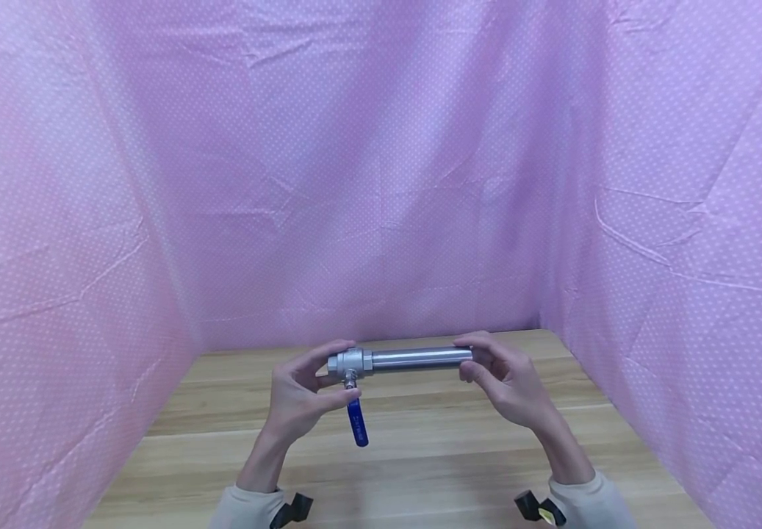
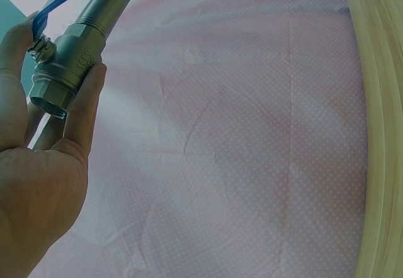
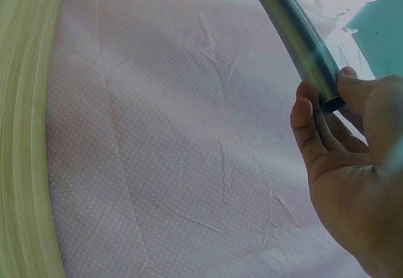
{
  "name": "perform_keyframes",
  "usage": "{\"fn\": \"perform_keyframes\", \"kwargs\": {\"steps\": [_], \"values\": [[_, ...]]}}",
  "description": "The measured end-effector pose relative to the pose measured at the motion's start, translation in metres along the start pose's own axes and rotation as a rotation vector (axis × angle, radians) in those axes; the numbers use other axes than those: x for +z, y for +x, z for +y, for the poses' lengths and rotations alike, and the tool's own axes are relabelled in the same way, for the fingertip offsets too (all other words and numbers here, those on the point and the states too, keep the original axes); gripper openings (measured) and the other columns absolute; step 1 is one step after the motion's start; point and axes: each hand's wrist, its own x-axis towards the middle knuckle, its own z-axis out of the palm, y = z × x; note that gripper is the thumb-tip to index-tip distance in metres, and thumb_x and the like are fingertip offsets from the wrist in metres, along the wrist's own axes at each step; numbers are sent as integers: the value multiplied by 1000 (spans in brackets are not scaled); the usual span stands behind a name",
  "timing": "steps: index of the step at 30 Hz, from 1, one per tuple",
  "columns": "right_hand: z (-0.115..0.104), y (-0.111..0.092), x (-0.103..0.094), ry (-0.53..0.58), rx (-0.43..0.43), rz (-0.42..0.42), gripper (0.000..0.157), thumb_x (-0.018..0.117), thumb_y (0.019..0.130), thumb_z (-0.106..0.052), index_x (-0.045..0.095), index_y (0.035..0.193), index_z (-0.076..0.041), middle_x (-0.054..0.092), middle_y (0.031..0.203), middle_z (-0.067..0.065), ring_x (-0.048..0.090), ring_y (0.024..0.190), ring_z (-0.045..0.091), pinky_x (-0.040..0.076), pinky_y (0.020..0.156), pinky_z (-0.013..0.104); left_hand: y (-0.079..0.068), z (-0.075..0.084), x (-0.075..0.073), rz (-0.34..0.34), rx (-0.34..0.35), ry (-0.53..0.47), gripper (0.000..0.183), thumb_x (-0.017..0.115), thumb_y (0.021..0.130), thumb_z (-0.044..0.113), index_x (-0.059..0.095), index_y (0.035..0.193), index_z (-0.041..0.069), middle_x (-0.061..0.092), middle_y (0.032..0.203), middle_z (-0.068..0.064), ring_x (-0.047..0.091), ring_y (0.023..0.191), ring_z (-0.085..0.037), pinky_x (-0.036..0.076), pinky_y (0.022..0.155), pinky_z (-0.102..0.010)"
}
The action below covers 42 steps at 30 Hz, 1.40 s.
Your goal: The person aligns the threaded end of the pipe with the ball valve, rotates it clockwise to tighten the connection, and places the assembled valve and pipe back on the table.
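A silver ball valve (image 1: 352, 362) with a blue lever handle (image 1: 357, 422) is joined to a straight steel pipe (image 1: 420, 358), held level above the table in the head view. My left hand (image 1: 297, 397) grips the valve body, fingers at its far side and thumb by the base of the handle, which points toward me. With fingertips and thumb, my right hand (image 1: 509, 378) pinches the pipe's free right end. The left wrist view shows the valve's open hexagonal end (image 2: 50, 98) between the fingers. In the right wrist view the pipe end (image 3: 332, 104) sits between thumb and fingers.
A light wood table (image 1: 433, 470) lies beneath both hands. Pink dotted cloth (image 1: 367, 184) hangs behind it and along both sides. Black straps with small mounts (image 1: 297, 508) are on both wrists, over pale sleeves (image 1: 592, 503).
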Motion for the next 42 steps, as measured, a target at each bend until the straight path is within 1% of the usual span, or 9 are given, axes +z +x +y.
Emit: {"fn": "perform_keyframes", "kwargs": {"steps": [5, 9, 13, 18, 25, 31, 36, 39, 42], "values": [[-1, 1, 0, 107, -3, -19, 52, 68, 88, 33, 67, 137, 14, 69, 133, 13, 75, 98, 6, 70, 76, 20, 0, 0, 0, 1, 2, 3, 69, 86, 71, -27, 66, 136, -19, 80, 142, 4, 76, 132, -11, 74, 100, -40], [-1, 1, 0, 122, -4, -25, 50, 69, 90, 31, 66, 137, 14, 68, 137, 10, 74, 102, 6, 72, 80, 22, 0, -1, 0, 1, 3, 0, 69, 86, 71, -27, 66, 136, -20, 80, 142, 5, 76, 133, -11, 74, 101, -40], [-1, 0, 0, 96, 6, -23, 39, 73, 99, 16, 67, 137, 12, 69, 136, 9, 73, 98, 14, 70, 81, 19, 0, -1, 0, -1, 1, -3, 68, 86, 71, -27, 66, 136, -20, 80, 142, 6, 76, 133, -11, 73, 101, -40], [-3, 0, 0, 61, 17, -20, 39, 72, 98, 19, 69, 136, 10, 71, 130, 10, 74, 96, 11, 70, 79, 18, 0, -2, 0, -2, 0, 0, 69, 86, 71, -27, 66, 136, -20, 80, 142, 6, 76, 132, -11, 73, 101, -40], [-1, 1, 0, -16, 13, -8, 46, 70, 93, 27, 71, 135, 7, 73, 100, 13, 72, 81, 9, 63, 63, 19, 0, -2, 0, -2, 2, 3, 69, 87, 71, -27, 66, 136, -19, 80, 141, 3, 76, 132, -11, 73, 101, -40], [2, -2, -1, -76, 38, -3, 42, 69, 96, 23, 71, 134, 6, 79, 89, 10, 74, 81, 1, 66, 66, 17, 0, -2, 0, 1, 2, 10, 70, 87, 71, -27, 67, 137, -19, 80, 141, 6, 76, 132, -11, 74, 101, -40], [0, -1, -1, 9, 32, -15, 47, 70, 92, 28, 68, 136, 10, 77, 113, 12, 77, 91, 3, 69, 71, 18, -1, -2, 0, 6, 1, 12, 70, 87, 71, -27, 67, 137, -19, 80, 141, 5, 76, 132, -11, 74, 101, -40], [-2, 0, -1, 67, 22, -26, 51, 70, 90, 31, 66, 138, 13, 71, 131, 11, 78, 97, 7, 70, 76, 19, -1, -2, 0, 9, 1, 16, 70, 87, 71, -27, 67, 137, -18, 80, 141, -4, 76, 132, -11, 74, 101, -40], [-2, 1, -1, 77, 16, -29, 51, 69, 90, 32, 66, 138, 13, 70, 136, 6, 78, 99, 8, 70, 79, 18, 0, -1, 0, 13, 3, 21, 70, 88, 70, -27, 67, 136, -18, 81, 141, -5, 76, 132, -11, 74, 100, -39]]}}
